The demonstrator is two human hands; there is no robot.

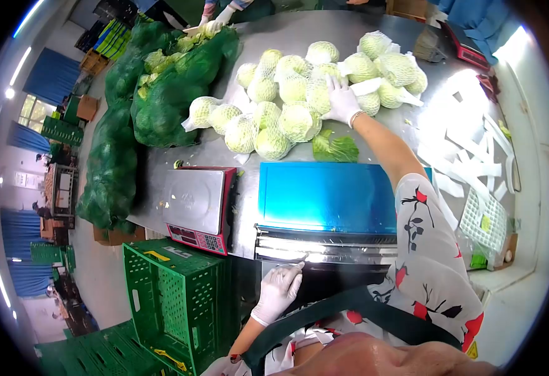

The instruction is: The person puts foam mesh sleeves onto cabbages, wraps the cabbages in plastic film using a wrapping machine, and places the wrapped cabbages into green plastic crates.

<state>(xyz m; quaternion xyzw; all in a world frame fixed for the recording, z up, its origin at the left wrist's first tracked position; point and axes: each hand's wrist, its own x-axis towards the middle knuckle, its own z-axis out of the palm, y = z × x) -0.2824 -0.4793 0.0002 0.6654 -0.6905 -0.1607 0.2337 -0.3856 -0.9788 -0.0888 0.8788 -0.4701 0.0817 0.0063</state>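
My right hand (342,102), in a white glove, reaches out over the netted cabbages (293,89) and rests against one in the group, its fingers spread. My left hand (277,291), also gloved, is near my body at the front edge of the blue-topped wrapping machine (328,197). Its fingers are curled with the fingertips near the metal strip; whether they pinch anything is too small to tell. A loose green leaf (335,148) lies between the cabbages and the machine. Left of the machine stands a red scale (196,200) with a metal plate.
Green mesh sacks (174,100) of cabbages fill the table's left side. Green crates (174,301) stand below the scale. White foam nets and strips (469,150) lie at the right, near another red scale (465,47). Across the table, a co-worker's gloved hands (218,22) touch the sack.
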